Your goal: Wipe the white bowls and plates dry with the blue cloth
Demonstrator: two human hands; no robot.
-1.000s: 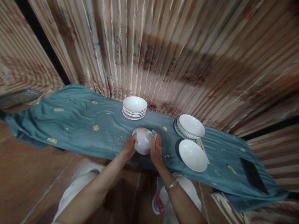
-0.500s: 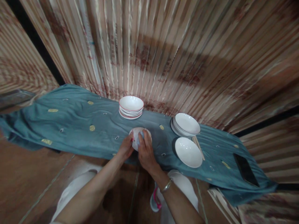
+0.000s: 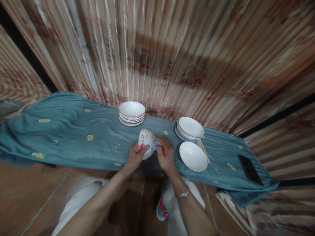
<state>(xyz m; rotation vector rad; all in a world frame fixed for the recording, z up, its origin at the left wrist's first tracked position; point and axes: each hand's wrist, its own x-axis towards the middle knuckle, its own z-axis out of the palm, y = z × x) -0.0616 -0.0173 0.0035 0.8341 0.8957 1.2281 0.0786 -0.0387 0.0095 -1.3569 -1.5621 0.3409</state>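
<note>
A white bowl with a red floral pattern [image 3: 145, 137] is tipped on its side above the near edge of the cloth-covered table. My left hand [image 3: 135, 157] grips it by the rim, thumb across its outside. My right hand [image 3: 166, 153] is closed on a light blue cloth [image 3: 156, 143], pressed against the bowl's base. Behind the bowl stands a stack of red-rimmed white bowls [image 3: 132, 111]. To the right of my right hand sits a single white dish [image 3: 193, 156], in front of a stack of white dishes [image 3: 190, 127].
Wooden chopsticks [image 3: 203, 151] lie beside the single dish. A black phone [image 3: 250, 169] rests near the right end of the teal tablecloth [image 3: 71, 141]. A striped curtain [image 3: 157, 59] hangs right behind the table. A slipper [image 3: 161, 209] shows on the floor below.
The bowl has turned onto its side, so its patterned outside now shows. My right hand, with the blue cloth, has moved right to the bowl's base. The view has shifted slightly right.
</note>
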